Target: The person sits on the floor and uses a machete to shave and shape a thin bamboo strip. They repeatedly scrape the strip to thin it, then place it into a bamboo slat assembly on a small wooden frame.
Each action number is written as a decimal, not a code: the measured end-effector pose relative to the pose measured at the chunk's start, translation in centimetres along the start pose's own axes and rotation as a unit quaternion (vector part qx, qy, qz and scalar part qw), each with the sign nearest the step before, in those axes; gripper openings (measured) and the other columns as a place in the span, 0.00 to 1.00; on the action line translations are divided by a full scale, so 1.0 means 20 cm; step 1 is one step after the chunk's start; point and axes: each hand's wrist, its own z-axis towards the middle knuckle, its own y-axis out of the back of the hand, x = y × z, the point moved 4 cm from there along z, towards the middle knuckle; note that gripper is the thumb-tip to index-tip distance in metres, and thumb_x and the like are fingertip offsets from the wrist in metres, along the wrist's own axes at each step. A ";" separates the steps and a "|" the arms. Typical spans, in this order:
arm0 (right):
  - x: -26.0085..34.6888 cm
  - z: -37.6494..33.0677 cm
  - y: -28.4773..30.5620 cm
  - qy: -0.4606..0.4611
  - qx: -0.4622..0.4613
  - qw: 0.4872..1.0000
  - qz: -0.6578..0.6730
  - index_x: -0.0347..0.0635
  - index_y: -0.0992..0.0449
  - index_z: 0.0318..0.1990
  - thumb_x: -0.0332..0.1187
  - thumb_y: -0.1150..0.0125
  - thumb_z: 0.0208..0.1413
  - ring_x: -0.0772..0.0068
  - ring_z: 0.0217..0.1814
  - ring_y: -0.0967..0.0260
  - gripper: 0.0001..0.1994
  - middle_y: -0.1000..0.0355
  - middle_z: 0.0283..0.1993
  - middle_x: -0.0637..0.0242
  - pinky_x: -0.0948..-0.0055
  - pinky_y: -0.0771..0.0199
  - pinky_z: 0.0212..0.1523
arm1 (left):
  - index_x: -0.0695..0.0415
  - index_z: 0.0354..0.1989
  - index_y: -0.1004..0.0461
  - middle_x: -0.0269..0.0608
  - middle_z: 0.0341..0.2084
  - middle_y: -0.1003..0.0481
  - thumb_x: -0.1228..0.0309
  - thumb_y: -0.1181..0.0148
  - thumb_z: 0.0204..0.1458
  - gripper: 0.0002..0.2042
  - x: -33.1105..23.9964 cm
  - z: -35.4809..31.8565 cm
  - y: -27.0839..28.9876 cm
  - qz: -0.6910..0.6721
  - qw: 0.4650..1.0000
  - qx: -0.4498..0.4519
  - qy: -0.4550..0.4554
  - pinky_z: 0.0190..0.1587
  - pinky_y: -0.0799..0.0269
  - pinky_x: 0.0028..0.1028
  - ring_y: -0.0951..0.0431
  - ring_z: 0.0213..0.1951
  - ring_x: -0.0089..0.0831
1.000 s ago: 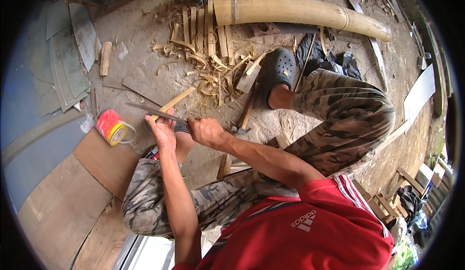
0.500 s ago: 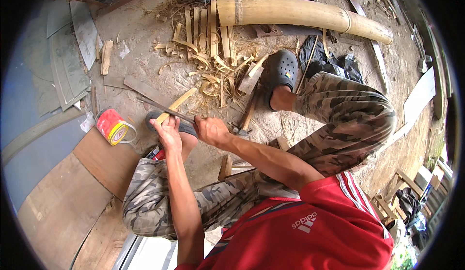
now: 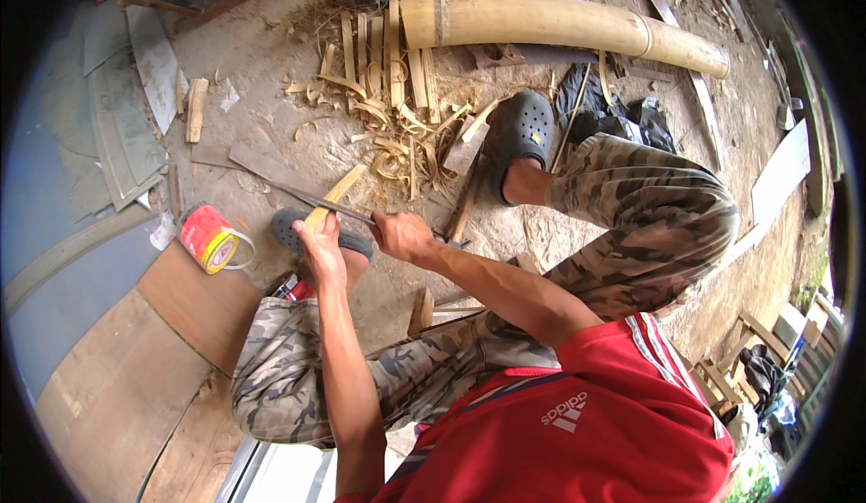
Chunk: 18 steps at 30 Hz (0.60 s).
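My left hand (image 3: 321, 252) grips a short, pale bamboo strip (image 3: 345, 184) over my left clog. The strip points up and to the right, toward the shavings. In my right hand (image 3: 404, 235) is the handle end of a machete (image 3: 275, 175), its long grey blade running up and to the left. The blade crosses the strip just beyond my left fingers; its exact contact with the strip is too fine to make out. Curled bamboo shavings (image 3: 392, 160) and several split strips (image 3: 376, 52) lie on the ground ahead.
A thick bamboo pole (image 3: 541, 25) lies across the far side. At the left are a red and yellow container (image 3: 209, 238) and plywood boards (image 3: 117, 386). A wooden tool handle (image 3: 466, 205) lies near my right clog (image 3: 523, 133), beside black plastic (image 3: 645, 124).
My hands have shifted slightly right. The machete has moved a little right along with them and still crosses the bamboo strip.
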 end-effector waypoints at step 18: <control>-0.01 0.03 0.03 0.000 0.015 1.000 -0.024 0.41 0.27 0.38 0.41 0.48 0.62 0.39 0.27 0.26 0.12 0.26 0.24 0.45 0.45 0.27 0.29 | 0.73 0.68 0.53 0.61 0.67 0.45 0.32 0.69 0.59 0.50 0.02 -0.02 0.03 -0.009 1.000 0.011 0.003 0.71 0.55 0.40 0.45 0.70 0.46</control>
